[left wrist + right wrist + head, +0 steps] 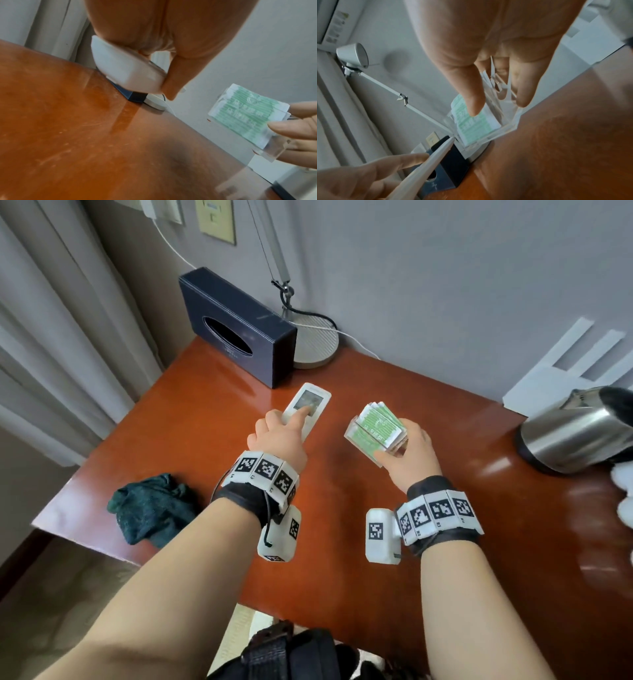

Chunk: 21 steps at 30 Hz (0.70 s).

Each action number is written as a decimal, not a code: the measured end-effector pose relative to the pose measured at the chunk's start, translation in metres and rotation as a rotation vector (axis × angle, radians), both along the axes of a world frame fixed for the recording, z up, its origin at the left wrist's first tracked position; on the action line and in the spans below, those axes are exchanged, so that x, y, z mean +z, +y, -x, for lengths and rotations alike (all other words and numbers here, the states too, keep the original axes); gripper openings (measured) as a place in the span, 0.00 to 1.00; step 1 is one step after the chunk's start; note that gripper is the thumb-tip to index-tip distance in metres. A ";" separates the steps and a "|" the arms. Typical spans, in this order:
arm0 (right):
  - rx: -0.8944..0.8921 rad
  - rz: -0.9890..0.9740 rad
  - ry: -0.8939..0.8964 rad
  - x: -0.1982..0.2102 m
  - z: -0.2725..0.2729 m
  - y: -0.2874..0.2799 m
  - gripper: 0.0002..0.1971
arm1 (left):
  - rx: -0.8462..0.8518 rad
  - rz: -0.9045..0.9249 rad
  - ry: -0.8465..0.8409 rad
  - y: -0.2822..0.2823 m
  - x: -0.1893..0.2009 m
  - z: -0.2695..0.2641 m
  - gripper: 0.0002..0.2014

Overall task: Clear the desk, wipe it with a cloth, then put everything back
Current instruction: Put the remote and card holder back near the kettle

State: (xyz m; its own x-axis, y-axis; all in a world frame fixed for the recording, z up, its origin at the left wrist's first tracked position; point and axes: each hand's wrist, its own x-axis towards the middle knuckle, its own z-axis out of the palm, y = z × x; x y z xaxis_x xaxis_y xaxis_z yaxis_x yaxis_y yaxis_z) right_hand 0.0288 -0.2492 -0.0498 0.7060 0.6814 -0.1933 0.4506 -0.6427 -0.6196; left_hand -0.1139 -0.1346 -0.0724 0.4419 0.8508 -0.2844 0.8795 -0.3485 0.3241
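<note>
A glossy reddish-brown wooden counter (212, 419) carries one of each thing, and places here are given from the one dark navy rectangular tissue box (236, 328) standing at its far left corner. Just in front of that box, the left hand (279, 436) grips one white slim remote control with a small grey screen (310, 405), thumb and fingers curled around its sides and the forefinger laid along its face; the left wrist view shows the remote's near end lifted off the wood. To the right of the tissue box and nearer the person, the right hand (411, 455) holds one clear acrylic box filled with green-and-white sachets (376, 429), thumb on the front and fingers behind it. How many sachets it holds cannot be told. One round grey lamp base (317, 344) sits directly behind and right of the tissue box, against the wall. One crumpled dark green cloth (150, 508) lies well in front of the tissue box, at the counter's near left edge. One brushed steel kettle (575, 433) stands far right of the tissue box.
</note>
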 end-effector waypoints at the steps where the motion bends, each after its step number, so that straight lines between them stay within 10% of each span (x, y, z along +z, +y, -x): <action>1: -0.008 -0.010 -0.006 0.003 -0.003 -0.010 0.29 | -0.004 -0.012 -0.011 -0.008 0.004 -0.003 0.37; 21: -0.097 -0.107 -0.080 0.054 -0.125 -0.326 0.22 | -0.029 -0.090 -0.186 -0.294 0.027 -0.139 0.31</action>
State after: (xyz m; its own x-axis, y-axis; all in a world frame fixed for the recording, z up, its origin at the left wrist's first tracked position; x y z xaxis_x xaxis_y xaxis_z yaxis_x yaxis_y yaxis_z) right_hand 0.1543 -0.5754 0.0039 0.7796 0.6231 -0.0639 0.4401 -0.6176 -0.6518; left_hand 0.0255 -0.4286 -0.0453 0.5045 0.8552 -0.1186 0.7965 -0.4079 0.4463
